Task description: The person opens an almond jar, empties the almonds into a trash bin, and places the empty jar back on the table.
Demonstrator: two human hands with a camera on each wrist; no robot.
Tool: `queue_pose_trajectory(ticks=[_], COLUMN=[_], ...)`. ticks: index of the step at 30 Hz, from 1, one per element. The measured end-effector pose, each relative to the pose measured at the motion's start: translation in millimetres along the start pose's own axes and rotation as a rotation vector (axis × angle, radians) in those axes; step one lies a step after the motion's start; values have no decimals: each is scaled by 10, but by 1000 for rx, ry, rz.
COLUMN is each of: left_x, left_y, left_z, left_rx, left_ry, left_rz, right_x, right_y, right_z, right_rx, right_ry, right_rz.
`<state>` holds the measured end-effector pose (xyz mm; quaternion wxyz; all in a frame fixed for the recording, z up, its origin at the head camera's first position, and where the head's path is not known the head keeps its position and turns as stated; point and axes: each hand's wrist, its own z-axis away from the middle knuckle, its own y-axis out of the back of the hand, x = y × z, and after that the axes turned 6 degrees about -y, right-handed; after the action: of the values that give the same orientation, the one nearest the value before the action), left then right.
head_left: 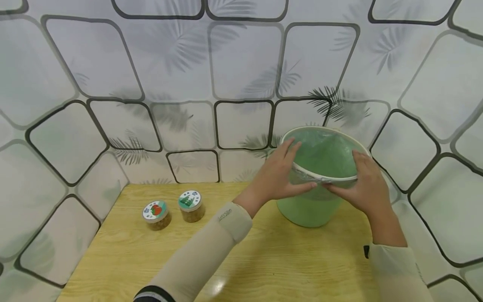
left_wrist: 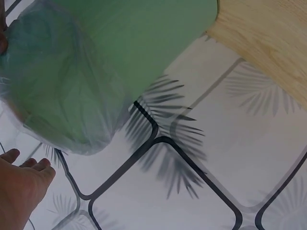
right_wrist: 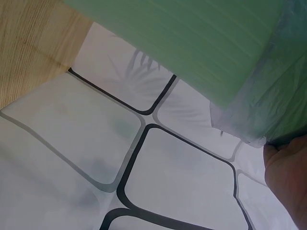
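A light green trash bin (head_left: 307, 212) with a white rim stands on the table, lined with a thin clear plastic bag (head_left: 320, 144) folded over the rim. My left hand (head_left: 275, 172) is at the rim's left side, fingers fairly straight and spread beyond it, thumb stretched along the front. In the left wrist view those fingers (left_wrist: 42, 166) show just off the bag. On the right side, my right hand (head_left: 367, 180) holds the rim, fingers over the edge and thumb at the front under it. The right wrist view shows this hand (right_wrist: 290, 167) against the bag's edge.
Two small lidded jars stand to the left on the wooden table (head_left: 302, 268): one with a tomato picture on its lid (head_left: 155, 210), one with a green picture (head_left: 190, 199). A patterned wall (head_left: 181, 130) rises right behind the table and at both sides.
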<state>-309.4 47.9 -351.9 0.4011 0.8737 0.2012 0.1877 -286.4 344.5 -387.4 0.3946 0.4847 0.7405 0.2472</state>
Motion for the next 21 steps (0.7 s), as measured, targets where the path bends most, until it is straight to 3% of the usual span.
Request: queue_pose_trajectory(ticks=[8, 14, 21], left_x=[-54, -35, -89], left_y=[-32, -24, -53], left_z=[-136, -236, -275], left_rx=[-99, -155, -219], left_ry=[35, 21, 31], left_rz=[-33, -69, -82], right_x=[-16, -16, -40], right_y=[14, 27, 59], right_z=[4, 1, 13], right_rx=[-7, -8, -39], right_ry=[-12, -5, -22], right_rz=[-1, 14, 24])
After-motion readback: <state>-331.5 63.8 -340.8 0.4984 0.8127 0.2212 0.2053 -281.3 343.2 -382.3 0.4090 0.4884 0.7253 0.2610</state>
